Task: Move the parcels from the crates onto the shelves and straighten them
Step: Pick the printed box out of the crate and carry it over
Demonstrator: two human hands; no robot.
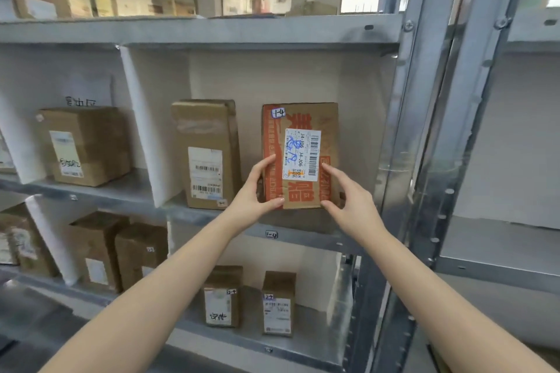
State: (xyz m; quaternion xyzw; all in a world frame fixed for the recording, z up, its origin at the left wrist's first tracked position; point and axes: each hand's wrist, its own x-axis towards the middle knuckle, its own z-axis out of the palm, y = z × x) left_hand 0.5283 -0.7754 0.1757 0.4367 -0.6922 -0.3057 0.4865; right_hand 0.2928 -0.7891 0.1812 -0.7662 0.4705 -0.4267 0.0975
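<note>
A cardboard parcel with orange print and a white label (303, 118) stands upright on the middle metal shelf (303, 235), in the right-hand bay marked 1-4. My left hand (257, 191) grips its lower left edge, thumb on the front and fingers round the side. My right hand (348, 197) holds the lower right edge, fingertips on the front face. A plain brown parcel (206, 154) stands to its left in the same bay, a gap apart.
A white divider (142, 127) separates this bay from one with another brown box (85, 145). The shelf below carries several small parcels (278, 303). A steel upright (424, 130) bounds the bay on the right. No crate is in view.
</note>
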